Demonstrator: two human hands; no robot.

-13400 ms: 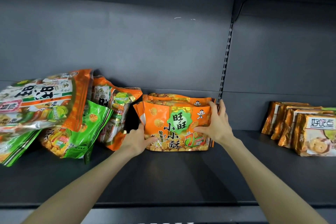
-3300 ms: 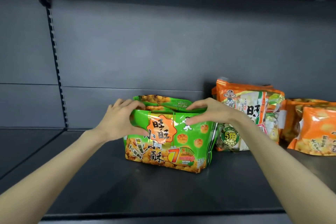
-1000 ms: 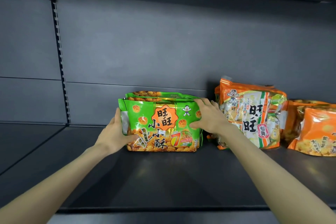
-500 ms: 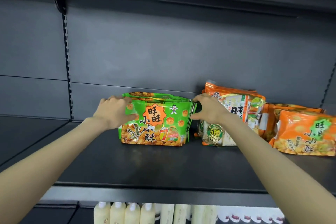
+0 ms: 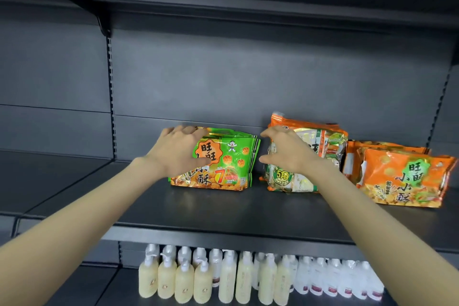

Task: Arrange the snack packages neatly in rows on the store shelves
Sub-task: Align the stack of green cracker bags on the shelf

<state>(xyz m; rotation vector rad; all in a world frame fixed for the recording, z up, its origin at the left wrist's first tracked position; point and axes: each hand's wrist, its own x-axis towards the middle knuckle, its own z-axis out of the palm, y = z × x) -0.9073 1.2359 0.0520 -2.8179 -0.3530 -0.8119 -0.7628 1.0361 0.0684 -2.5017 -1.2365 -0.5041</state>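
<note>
A row of green snack packages [image 5: 233, 156] stands upright on the dark shelf [image 5: 223, 213], one behind the other. My left hand [image 5: 173, 154] grips the row's top left corner, fingers over the top edge and thumb on the front face. My right hand [image 5: 285, 154] hovers just right of the green row with fingers spread and a small gap to it, holding nothing. It covers part of the orange-and-white cracker packages [image 5: 325, 141] standing behind it. Further right, orange snack packages [image 5: 402, 176] lean back in a row.
The shelf left of the green row is bare up to a slotted upright [image 5: 110, 97]. Another shelf board hangs overhead. On the shelf below stand rows of pale yellow and white pump bottles [image 5: 223, 278].
My right hand has come off the green row's top right corner and opened. My left hand stays on the left corner. The view has pulled back, showing the bottles below.
</note>
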